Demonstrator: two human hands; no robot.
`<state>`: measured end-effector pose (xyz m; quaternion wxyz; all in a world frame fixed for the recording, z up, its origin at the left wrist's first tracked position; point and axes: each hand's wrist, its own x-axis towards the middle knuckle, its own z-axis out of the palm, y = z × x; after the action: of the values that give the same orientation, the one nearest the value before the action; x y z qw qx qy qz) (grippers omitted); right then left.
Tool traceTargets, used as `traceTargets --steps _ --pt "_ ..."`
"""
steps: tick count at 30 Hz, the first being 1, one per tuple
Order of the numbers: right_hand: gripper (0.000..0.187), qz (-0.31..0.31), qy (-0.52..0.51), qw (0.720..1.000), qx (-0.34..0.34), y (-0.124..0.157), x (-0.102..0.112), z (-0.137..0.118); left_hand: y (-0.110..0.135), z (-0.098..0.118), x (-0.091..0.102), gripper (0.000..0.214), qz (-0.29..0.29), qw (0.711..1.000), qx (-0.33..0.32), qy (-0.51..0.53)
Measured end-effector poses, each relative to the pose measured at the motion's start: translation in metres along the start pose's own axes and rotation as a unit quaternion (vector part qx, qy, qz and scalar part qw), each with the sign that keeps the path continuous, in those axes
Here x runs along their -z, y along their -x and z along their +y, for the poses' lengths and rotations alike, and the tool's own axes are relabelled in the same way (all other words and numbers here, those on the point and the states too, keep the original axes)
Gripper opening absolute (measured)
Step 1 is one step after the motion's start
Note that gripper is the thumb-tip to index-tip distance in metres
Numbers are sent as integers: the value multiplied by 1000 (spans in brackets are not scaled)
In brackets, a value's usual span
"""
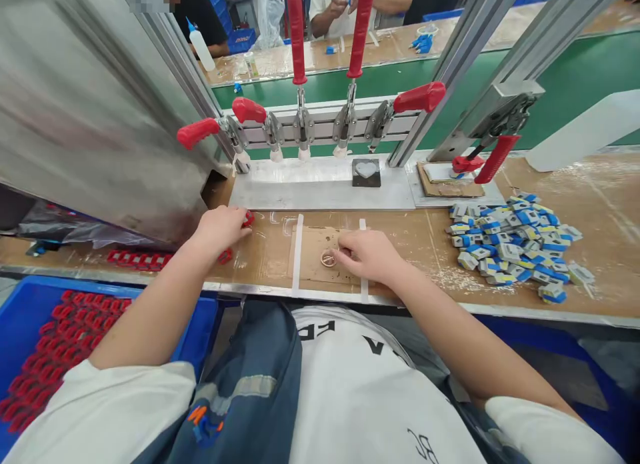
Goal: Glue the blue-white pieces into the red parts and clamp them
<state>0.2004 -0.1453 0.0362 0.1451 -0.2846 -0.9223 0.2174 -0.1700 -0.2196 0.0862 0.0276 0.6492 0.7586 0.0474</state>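
Observation:
My left hand (223, 231) is closed at the left of the bench, with a small red plastic part (249, 218) at its fingertips. Another red part (225, 256) lies just below that palm. Over a brown cardboard patch between two white tape strips, my right hand (369, 252) has its fingers curled, thumb and forefinger at the edge of a small tan ring (328, 257). The ring seems to lie flat on the cardboard. The inner side of both hands is hidden.
Red-handled toggle clamps (303, 117) line a metal frame behind the hands; a dark block (367, 173) sits on its base plate. Right: a pile of grey, blue and yellow parts (515, 241). Left: a blue bin (115, 287) of red parts. Co-workers sit across the green belt (320, 87).

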Motion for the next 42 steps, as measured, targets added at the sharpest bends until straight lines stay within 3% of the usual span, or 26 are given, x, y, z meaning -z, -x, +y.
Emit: traceTargets --steps 2,5,8,12,16,19,22,24,30,37,42 --pt "38 -5 27 999 26 -4 -4 2 -1 -7 -23 37 35 999 3 -7" --pt "37 -1 44 998 37 -8 -10 7 0 9 -31 18 74 997 -5 23" --pt "36 0 40 997 60 -7 -12 8 1 48 -31 14 89 985 -37 141" --pt "45 11 16 995 101 -1 -10 3 -8 111 -49 31 72 934 -77 342" --pt "52 48 -28 994 90 6 -3 6 -24 143 -77 37 59 905 -98 410" --pt "55 143 -70 987 14 6 1 12 -30 146 -90 42 44 892 -102 438" --pt "58 277 -88 953 -88 -6 2 17 -31 144 -96 57 19 879 -84 468" --pt "59 317 -89 937 -118 -16 0 20 -30 144 -97 61 8 878 -76 473" --pt "62 311 -95 938 -123 -35 -11 27 -28 146 -98 57 14 887 -83 453" --pt "57 325 -92 937 -86 -37 -18 32 -28 146 -99 54 39 896 -113 428" --pt "53 342 -37 935 -85 -36 -19 38 -29 146 -101 53 55 897 -127 420"
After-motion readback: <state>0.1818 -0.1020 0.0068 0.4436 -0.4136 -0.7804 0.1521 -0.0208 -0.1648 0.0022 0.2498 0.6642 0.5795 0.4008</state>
